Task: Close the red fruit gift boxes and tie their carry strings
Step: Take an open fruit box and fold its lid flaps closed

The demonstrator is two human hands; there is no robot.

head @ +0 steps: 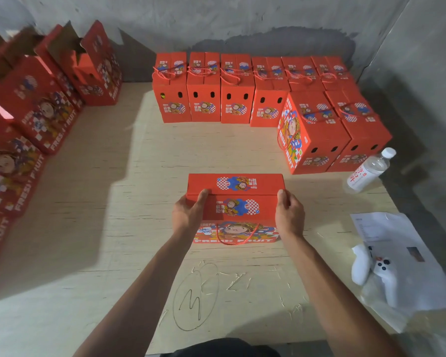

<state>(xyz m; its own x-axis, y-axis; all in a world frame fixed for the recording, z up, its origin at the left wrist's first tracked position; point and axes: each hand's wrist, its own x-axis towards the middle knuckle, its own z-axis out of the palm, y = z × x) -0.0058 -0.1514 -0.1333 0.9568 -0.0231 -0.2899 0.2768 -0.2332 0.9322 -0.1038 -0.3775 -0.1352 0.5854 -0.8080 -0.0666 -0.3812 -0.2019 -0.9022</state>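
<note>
Both hands work one red gift box [236, 202] at the middle of the desk [113, 228]: my left hand [188, 212] and right hand [289, 212] clasp its two ends, fingers pressing the lid flaps together along the top seam. Closing appears nearly done, judging by the flaps lying flat. Next I must lift the red carry string [233, 240], hanging loose down the front, and tie it over the top, like the finished boxes [237, 99] behind.

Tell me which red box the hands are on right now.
The lone red box at the centre of the board, apart from the rows. The left hand and right hand hold its two ends; its string hangs loose at the front.
</note>
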